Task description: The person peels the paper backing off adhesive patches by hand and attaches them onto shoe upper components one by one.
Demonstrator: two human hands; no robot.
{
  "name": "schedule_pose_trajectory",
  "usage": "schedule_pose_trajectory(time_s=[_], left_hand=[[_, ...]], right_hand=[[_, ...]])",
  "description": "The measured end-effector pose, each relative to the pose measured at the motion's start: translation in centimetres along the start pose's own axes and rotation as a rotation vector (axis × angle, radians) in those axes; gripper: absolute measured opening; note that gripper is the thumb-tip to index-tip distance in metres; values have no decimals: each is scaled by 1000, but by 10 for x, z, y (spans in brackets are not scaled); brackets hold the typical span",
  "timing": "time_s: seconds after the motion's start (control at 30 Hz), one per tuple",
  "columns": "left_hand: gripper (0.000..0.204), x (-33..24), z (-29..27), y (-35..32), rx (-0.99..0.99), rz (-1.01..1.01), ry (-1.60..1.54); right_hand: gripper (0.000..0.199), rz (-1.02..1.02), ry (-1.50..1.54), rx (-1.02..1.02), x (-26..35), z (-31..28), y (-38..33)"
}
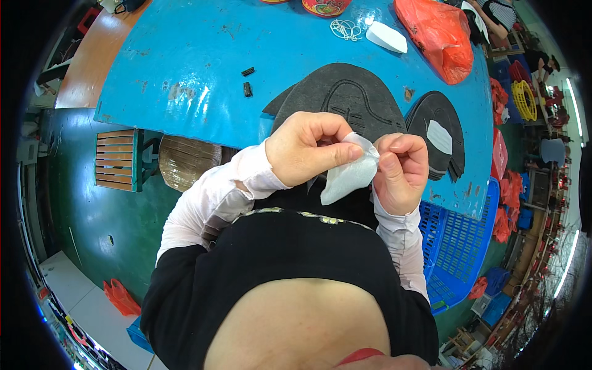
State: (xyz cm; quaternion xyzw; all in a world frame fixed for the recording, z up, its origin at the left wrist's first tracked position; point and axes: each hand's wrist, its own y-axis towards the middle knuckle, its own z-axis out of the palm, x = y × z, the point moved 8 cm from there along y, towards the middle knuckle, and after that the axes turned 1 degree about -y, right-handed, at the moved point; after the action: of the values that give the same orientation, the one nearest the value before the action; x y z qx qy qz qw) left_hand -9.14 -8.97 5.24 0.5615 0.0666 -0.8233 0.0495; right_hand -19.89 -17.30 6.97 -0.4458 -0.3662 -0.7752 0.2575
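Note:
In front of my chest, both hands hold a small piece of thin white cloth (349, 180); its free end hangs down toward me. My left hand (308, 148) pinches its upper edge between thumb and fingers. At the cloth's right corner, the fingertips of my right hand (402, 174) are pressed together on it. Just beyond lies a stack of dark grey, rounded flat pieces (345, 92) with a curved line marked on top. To its right is a smaller stack of dark oval pieces (445, 111), bearing a white patch (439, 137).
Across the blue table (185, 68) lie two small black pieces (248, 80), a loose white cord (345, 29), a white block-like item (386, 37) and a red plastic bag (435, 40). A blue plastic crate (459, 246) stands at my right, and a slatted wooden stool (116, 160) at the left.

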Motion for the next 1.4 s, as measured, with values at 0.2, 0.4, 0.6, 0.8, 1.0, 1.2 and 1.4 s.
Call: schedule_pose_trajectory(time_s=[0.2,0.4,0.6,0.8,1.0,1.2,1.4], left_hand=[[10,-9,-5,-7,-22,-10,1],[8,-12,-1,-10,-74,19,124],[8,-15,5,-12,-76,63,199],[7,-16,8,-13,-153,147,108],[5,-37,12,-15,-228,445,554],[6,-26,9,-17,-191,322,435],[7,-3,5,-11,-113,12,-85]], right_hand=[[18,100,-238,-8,14,-11,6],[27,-383,-1106,120,66,37,10],[29,-670,-1308,166,71,55,5],[30,-670,-1329,130,76,55,5],[25,-675,-1337,126,68,55,6],[9,16,-825,1,38,9,19],[10,439,-123,-89,-6,-15,9]])
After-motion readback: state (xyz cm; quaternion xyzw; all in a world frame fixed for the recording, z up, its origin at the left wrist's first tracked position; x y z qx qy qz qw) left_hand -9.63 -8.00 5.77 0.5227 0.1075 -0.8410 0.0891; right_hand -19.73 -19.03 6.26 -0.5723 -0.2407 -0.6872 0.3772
